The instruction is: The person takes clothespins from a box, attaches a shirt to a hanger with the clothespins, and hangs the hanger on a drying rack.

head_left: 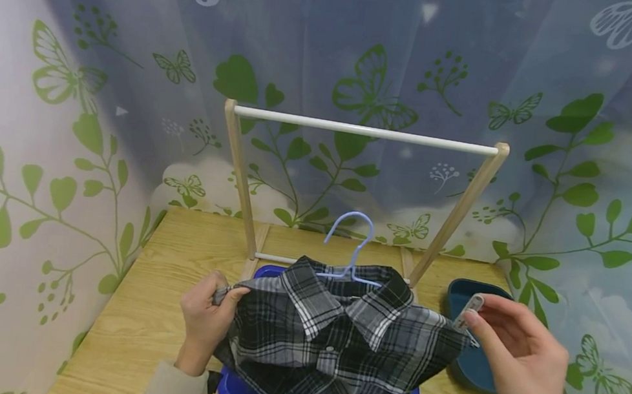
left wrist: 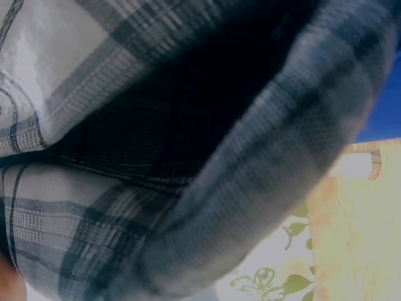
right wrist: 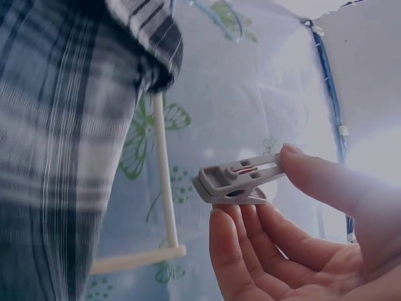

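Head view forward-down; wrist views close; all share shirt (head_left: 341, 339).

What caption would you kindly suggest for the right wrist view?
Right hand pinching a gray spring clothespin beside a plaid shirt, a garment rack behind.

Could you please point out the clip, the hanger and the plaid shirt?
Clip (right wrist: 241, 180), right wrist view: its grey body.
Hanger (head_left: 357, 251), head view: its hook's stem.
Plaid shirt (head_left: 333, 339), head view: front, below the collar.
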Tool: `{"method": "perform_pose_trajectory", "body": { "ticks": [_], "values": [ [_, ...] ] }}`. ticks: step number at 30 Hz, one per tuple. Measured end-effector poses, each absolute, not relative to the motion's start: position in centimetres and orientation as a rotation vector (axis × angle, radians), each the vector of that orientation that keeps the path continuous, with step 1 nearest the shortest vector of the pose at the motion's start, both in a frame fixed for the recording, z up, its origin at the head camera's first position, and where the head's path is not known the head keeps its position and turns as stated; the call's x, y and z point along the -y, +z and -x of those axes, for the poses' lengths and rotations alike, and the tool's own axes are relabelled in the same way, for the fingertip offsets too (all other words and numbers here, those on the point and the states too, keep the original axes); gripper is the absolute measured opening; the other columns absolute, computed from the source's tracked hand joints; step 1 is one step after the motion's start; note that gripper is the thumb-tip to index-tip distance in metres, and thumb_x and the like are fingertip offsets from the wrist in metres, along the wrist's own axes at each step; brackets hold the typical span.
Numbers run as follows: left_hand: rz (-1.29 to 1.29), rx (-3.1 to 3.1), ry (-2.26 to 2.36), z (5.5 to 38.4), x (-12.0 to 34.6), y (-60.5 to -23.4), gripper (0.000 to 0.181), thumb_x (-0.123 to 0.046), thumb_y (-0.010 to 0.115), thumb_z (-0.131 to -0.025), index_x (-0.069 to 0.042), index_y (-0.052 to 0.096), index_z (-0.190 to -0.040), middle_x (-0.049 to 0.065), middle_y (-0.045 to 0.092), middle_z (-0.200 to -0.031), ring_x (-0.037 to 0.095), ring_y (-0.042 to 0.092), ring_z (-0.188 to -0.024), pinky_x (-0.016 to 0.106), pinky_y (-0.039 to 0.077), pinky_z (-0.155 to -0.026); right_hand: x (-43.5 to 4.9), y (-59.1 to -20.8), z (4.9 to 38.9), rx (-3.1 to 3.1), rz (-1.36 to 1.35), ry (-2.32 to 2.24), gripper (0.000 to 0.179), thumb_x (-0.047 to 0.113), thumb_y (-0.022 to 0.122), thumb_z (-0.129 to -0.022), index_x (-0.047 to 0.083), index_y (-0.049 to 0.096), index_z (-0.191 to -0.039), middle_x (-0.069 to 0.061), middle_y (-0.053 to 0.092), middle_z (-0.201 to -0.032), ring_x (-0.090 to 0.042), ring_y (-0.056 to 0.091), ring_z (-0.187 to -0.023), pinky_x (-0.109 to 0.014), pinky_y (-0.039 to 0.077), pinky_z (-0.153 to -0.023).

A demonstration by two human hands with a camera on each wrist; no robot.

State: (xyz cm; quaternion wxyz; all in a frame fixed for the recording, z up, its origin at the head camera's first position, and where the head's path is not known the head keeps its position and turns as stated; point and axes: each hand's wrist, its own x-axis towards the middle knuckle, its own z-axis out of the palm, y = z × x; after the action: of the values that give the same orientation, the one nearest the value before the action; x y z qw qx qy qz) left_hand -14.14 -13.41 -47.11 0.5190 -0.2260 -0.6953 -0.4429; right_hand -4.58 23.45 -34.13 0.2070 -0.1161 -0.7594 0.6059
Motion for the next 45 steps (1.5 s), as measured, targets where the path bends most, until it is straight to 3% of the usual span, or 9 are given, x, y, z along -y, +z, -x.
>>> {"method": "perform_pose_trajectory", "body": {
  "ticks": [10, 29, 45],
  "values": [
    [0.552, 1.66, -1.062, 14.0, 13.3, -46.6, 0.059, -0.04, 0.067, -0.094, -0.006, 0.032, -0.059, -0.002, 0.029, -0.057, -0.005, 0.021, -0.058, 0.018, 0.022, -0.046, -21.0, -33.3, 5.1, 2.063, -0.057, 1.742, 0.033, -0.016, 0.069, -0.084, -0.011, 0.063, -0.116, -0.012, 0.066, -0.106, -0.018, 0.066, -0.09, -0.02, 0.053, -0.078],
    [0.556, 1.649, -1.07, 14.3, 13.4, -46.8, 0.06, -0.041, 0.067, -0.093, -0.007, 0.032, -0.059, -0.003, 0.028, -0.057, -0.006, 0.02, -0.059, 0.018, 0.022, -0.046, -16.2, -32.7, 6.8, 1.971, -0.467, 1.746, 0.037, -0.022, 0.07, -0.079, -0.009, 0.065, -0.113, -0.012, 0.066, -0.104, -0.017, 0.066, -0.09, -0.024, 0.053, -0.08],
    [0.559, 1.651, -1.093, 14.2, 13.4, -46.9, 0.06, -0.039, 0.068, -0.093, -0.007, 0.03, -0.059, -0.003, 0.028, -0.057, -0.004, 0.021, -0.058, 0.019, 0.023, -0.047, -12.6, -32.3, 8.5, 2.043, -0.68, 1.724, 0.034, -0.013, 0.073, -0.083, -0.003, 0.066, -0.115, -0.014, 0.064, -0.107, -0.018, 0.063, -0.095, -0.03, 0.056, -0.077]
  ]
}}
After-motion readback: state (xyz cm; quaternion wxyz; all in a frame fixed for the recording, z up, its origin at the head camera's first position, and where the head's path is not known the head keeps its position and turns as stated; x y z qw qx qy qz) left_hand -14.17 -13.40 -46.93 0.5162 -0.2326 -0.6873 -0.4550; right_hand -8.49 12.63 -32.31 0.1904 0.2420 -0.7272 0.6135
